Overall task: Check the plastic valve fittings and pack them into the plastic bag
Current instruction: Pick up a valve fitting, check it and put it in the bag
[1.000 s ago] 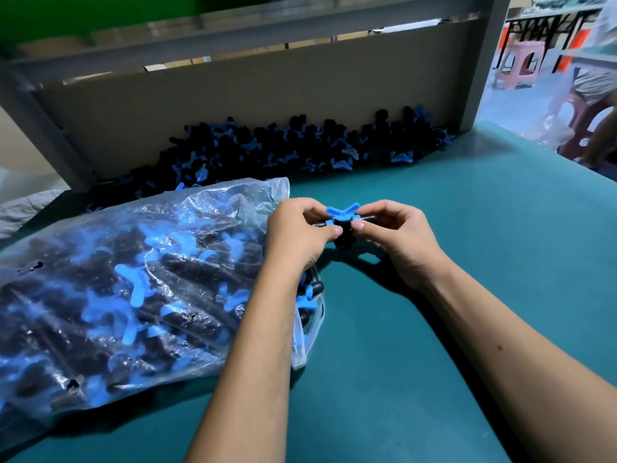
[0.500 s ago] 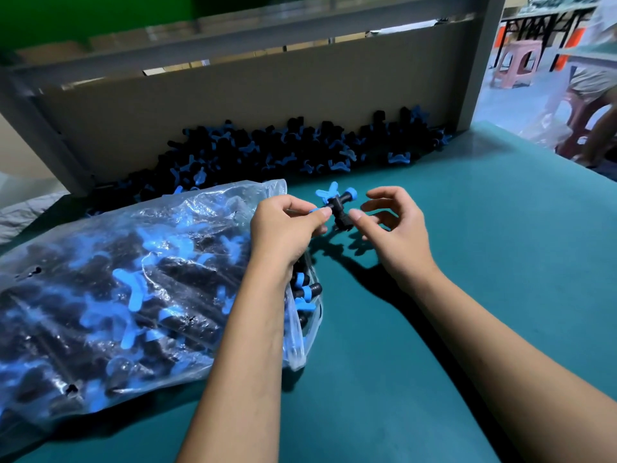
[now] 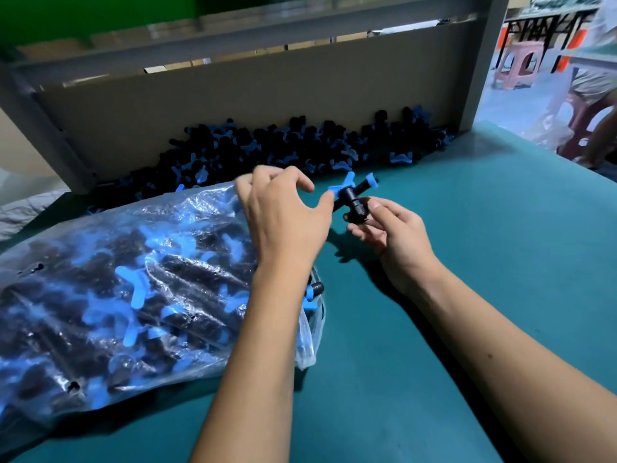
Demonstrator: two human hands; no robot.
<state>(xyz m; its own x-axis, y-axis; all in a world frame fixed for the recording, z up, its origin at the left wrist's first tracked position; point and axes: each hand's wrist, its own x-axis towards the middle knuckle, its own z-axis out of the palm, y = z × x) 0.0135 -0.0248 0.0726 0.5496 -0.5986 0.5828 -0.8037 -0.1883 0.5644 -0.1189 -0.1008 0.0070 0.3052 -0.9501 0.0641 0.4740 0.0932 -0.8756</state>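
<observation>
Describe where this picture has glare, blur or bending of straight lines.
Head view: glare lies in white streaks on the bag; the left hand is slightly smeared by motion, while the right hand and the fitting it pinches are sharper; the pile behind is soft; the frame post leans from wide-angle distortion; hard shadows fall on the table under the hands.

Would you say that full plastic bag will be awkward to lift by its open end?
Probably. The bag is thin, crinkled film, so it will likely sag rather than hold shape. It is packed with fittings, so it seems heavy. Some sit at its open mouth and may spill.
</observation>
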